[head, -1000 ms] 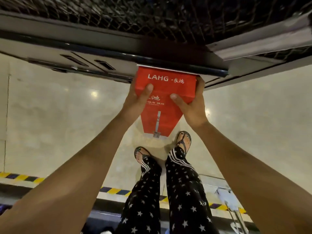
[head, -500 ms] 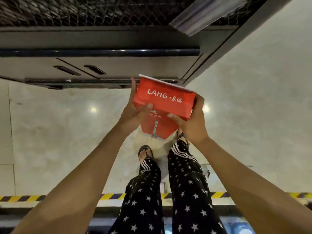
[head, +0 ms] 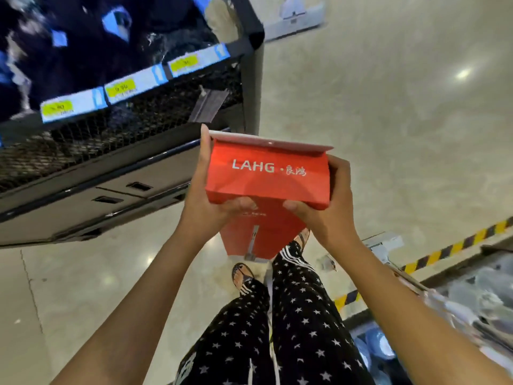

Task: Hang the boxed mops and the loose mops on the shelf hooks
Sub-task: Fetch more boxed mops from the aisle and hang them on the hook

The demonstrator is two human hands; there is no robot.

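Red boxed mop (head: 266, 176), white "LAHG" lettering, pale top flap; left hand (head: 206, 201) and right hand (head: 323, 207) grip its sides, thumbs curled underneath.

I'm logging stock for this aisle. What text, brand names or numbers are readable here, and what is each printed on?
"LAHG · 良鸿": white, on the upper face of the red mop box.
small white print, lower on the box: partly covered, too small to read.
yellow price tags, three on the shelf: blurred; the middle one may read "9.90", not certain.
white lettering on the trousers: cut off, unreadable.
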